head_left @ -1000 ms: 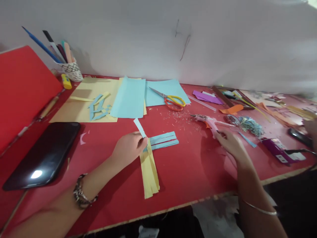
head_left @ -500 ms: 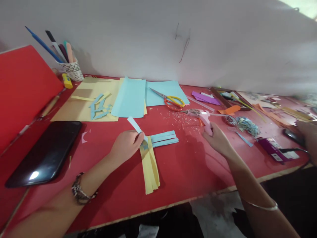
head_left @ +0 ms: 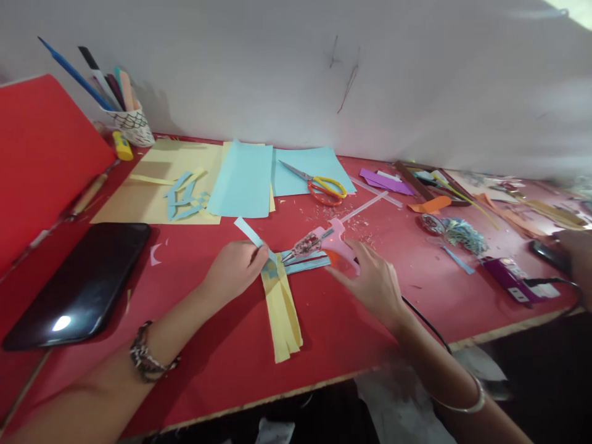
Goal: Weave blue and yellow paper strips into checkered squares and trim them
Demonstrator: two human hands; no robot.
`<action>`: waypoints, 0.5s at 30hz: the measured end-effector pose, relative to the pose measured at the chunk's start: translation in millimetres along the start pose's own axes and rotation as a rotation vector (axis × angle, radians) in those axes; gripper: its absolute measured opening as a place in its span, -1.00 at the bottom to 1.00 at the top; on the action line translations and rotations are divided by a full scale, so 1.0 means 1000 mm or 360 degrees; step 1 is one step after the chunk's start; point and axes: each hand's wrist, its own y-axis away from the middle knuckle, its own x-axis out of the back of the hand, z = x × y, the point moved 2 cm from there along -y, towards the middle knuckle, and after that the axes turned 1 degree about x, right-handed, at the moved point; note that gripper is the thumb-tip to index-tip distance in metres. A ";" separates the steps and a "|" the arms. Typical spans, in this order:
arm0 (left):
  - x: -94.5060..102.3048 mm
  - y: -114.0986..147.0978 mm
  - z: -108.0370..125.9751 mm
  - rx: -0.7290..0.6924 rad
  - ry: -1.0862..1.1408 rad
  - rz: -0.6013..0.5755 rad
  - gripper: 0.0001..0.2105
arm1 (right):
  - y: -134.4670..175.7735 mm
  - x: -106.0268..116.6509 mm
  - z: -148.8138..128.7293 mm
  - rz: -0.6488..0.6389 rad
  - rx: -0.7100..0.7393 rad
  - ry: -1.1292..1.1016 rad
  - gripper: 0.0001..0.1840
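My left hand [head_left: 235, 266] is closed, pinching a light blue paper strip [head_left: 250, 232] whose free end points up and left. Below the fingertips lie yellow paper strips [head_left: 281, 314] and blue paper strips [head_left: 309, 264], crossed in a small woven corner. My right hand [head_left: 372, 280] holds a pink glue gun [head_left: 341, 243] by its handle, the thumb standing off to the side. The gun's metal nozzle is at the woven corner, close to my left fingertips; whether it touches the paper I cannot tell. A clear glue stick [head_left: 365, 206] sticks out of the gun's back.
Scissors [head_left: 319, 184] rest on blue sheets [head_left: 243, 179] at the back. Woven scraps [head_left: 185, 197] lie on yellow paper [head_left: 115, 191]. A phone [head_left: 81, 283] lies left, a pen cup [head_left: 134, 126] behind it. At right are a purple power strip [head_left: 511, 280] and another person's hand [head_left: 576, 253].
My right hand has brought the glue gun left and toward me, from near the scissors to the woven corner. My left hand keeps its pinch on the blue strip.
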 end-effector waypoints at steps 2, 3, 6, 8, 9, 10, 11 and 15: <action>-0.001 0.000 0.000 -0.0014 -0.0025 -0.0007 -0.61 | 0.000 -0.001 -0.002 -0.0016 0.0002 0.0036 -0.53; -0.001 0.000 0.000 -0.0015 -0.0042 -0.0014 -0.60 | 0.000 -0.002 -0.002 -0.0031 0.0005 0.0051 -0.54; -0.001 -0.001 0.000 -0.0011 -0.0091 -0.0027 -0.59 | 0.000 -0.004 -0.003 -0.0089 0.0017 0.0114 -0.55; -0.001 -0.001 0.000 -0.0013 -0.0094 -0.0030 -0.59 | -0.001 -0.005 -0.003 -0.0133 0.0026 0.0157 -0.55; -0.001 -0.001 0.000 -0.0012 -0.0091 -0.0029 -0.60 | -0.001 -0.006 -0.003 -0.0158 0.0031 0.0172 -0.55; -0.001 -0.001 0.000 -0.0012 -0.0087 -0.0033 -0.60 | 0.000 -0.006 -0.003 -0.0183 0.0034 0.0182 -0.55; -0.002 -0.001 -0.001 -0.0012 -0.0085 -0.0034 -0.60 | 0.000 -0.007 -0.002 -0.0204 0.0037 0.0189 -0.54; -0.002 -0.001 -0.001 -0.0020 -0.0104 -0.0026 -0.59 | 0.001 -0.007 -0.002 -0.0216 0.0073 0.0197 -0.55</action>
